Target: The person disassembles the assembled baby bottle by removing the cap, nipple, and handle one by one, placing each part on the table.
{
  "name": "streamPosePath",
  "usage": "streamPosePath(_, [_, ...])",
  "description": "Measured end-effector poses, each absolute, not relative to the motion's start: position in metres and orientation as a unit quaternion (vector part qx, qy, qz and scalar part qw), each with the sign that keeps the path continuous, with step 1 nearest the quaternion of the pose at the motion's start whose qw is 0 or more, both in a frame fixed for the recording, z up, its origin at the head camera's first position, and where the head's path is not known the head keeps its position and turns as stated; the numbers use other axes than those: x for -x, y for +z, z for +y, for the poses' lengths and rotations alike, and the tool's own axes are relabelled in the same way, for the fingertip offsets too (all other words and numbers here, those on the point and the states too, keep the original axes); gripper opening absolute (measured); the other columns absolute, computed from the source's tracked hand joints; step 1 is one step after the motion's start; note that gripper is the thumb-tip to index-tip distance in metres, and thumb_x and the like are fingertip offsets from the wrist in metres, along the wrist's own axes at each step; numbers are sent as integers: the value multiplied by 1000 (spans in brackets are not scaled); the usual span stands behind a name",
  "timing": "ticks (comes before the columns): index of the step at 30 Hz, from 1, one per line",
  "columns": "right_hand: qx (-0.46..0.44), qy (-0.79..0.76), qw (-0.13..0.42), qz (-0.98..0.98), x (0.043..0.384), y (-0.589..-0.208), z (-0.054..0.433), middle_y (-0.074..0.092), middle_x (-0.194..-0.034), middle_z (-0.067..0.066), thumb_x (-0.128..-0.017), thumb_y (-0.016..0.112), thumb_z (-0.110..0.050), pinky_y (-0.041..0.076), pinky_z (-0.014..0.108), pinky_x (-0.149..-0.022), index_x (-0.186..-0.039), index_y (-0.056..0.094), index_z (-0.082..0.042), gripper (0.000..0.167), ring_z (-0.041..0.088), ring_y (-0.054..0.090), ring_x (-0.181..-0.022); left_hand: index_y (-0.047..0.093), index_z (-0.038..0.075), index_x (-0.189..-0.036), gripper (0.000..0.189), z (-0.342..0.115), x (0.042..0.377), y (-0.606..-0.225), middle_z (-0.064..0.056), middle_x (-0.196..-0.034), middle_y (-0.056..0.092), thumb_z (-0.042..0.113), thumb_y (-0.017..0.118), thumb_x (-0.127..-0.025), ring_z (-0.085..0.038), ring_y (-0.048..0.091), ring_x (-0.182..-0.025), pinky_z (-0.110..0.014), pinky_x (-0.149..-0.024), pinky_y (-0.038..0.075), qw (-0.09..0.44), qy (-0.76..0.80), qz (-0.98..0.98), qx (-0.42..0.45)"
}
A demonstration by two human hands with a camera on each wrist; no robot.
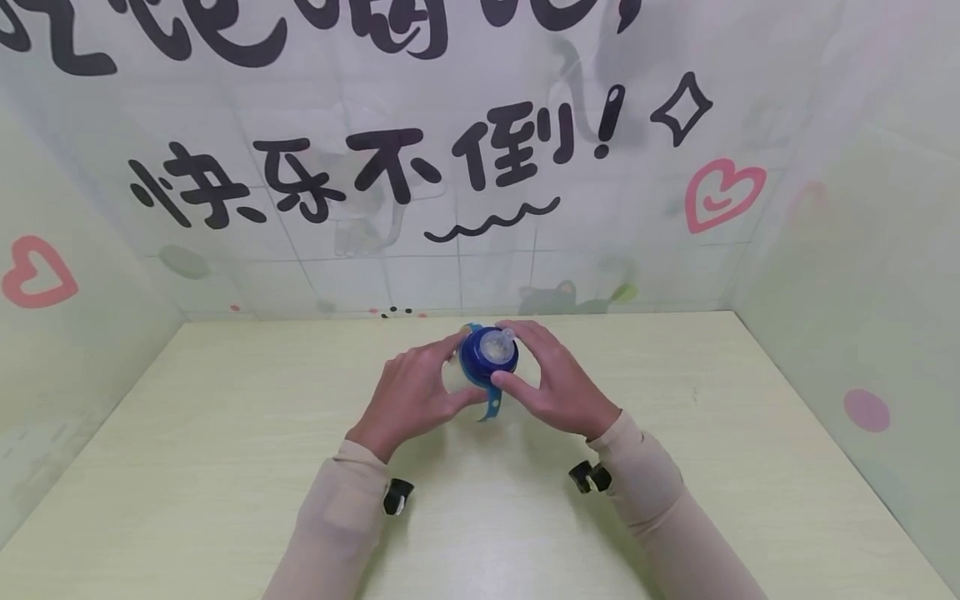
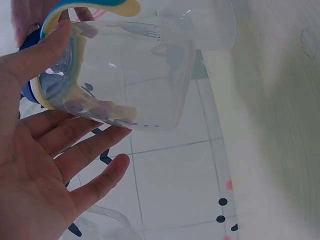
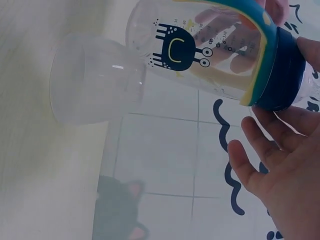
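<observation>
A clear baby bottle (image 1: pixel 489 354) is held up between both hands, its teat pointing up and its dark blue collar (image 3: pixel 284 70) at the top. Teal-and-yellow handles (image 3: pixel 265 45) curve along its sides, and a dark cartoon creature is printed on the body. My left hand (image 1: pixel 420 387) grips the bottle just below the collar, thumb on the near side and fingers on the far side. With thumb and fingers my right hand (image 1: pixel 551 375) pinches the collar below the teat. A translucent cap (image 3: pixel 95 82) stands on the table near the bottle's base; in the head view it cannot be made out.
The pale wood-grain table (image 1: pixel 247 467) lies beneath the hands. A printed sheet (image 1: pixel 390 275) with dark characters rises along its back edge. Side walls (image 1: pixel 847 333) bound the table on the left and right. Small black devices (image 1: pixel 397 496) sit at both wrists.
</observation>
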State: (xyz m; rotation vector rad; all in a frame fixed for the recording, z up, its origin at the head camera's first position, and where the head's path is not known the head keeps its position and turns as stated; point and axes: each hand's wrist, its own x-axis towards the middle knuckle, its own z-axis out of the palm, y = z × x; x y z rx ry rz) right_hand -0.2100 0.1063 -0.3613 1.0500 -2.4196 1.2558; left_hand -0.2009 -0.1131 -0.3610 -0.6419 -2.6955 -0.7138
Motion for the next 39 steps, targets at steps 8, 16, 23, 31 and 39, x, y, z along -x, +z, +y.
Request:
streamPosePath(8, [-260, 407, 191, -854, 207, -364, 100, 63, -124, 10, -85, 78, -35, 44, 51, -99, -137, 55, -3, 66, 25, 57, -117, 56, 9, -142, 82, -108, 199, -362, -12, -105, 74, 57, 78, -78, -27, 69, -83, -43, -68, 53, 152, -206, -945, 203])
streamPosePath(16, [-211, 375, 242, -869, 203, -365, 90, 67, -109, 6, -80, 81, -42, 45, 48, -93, -121, 65, -6, 57, 22, 61, -103, 59, 9, -139, 82, -107, 199, -361, -13, -99, 74, 60, 78, -77, -27, 67, -73, -39, -59, 51, 181, -186, -947, 189])
streamPosePath(23, [-200, 381, 244, -869, 201, -366, 88, 67, -107, 6, -80, 82, -43, 46, 47, -92, -118, 65, -6, 56, 22, 62, -101, 60, 9, -137, 81, -106, 199, -361, -12, -94, 74, 59, 79, -76, -24, 62, -64, -37, -56, 49, 195, -180, -944, 195])
streamPosePath(31, [-244, 417, 216, -849, 204, -366, 93, 66, -116, 8, -82, 82, -32, 47, 46, -94, -124, 62, -4, 54, 23, 59, -109, 60, 9, -138, 80, -106, 198, -360, -12, -98, 75, 57, 80, -76, -26, 67, -72, -38, -59, 51, 187, -195, -942, 198])
streamPosePath(39, [-296, 445, 203, -820, 207, -364, 98, 63, -126, 9, -81, 79, -21, 48, 46, -94, -130, 59, -4, 55, 23, 57, -116, 58, 9, -140, 83, -108, 198, -358, -12, -104, 74, 55, 81, -76, -26, 69, -83, -43, -69, 54, 168, -229, -936, 209])
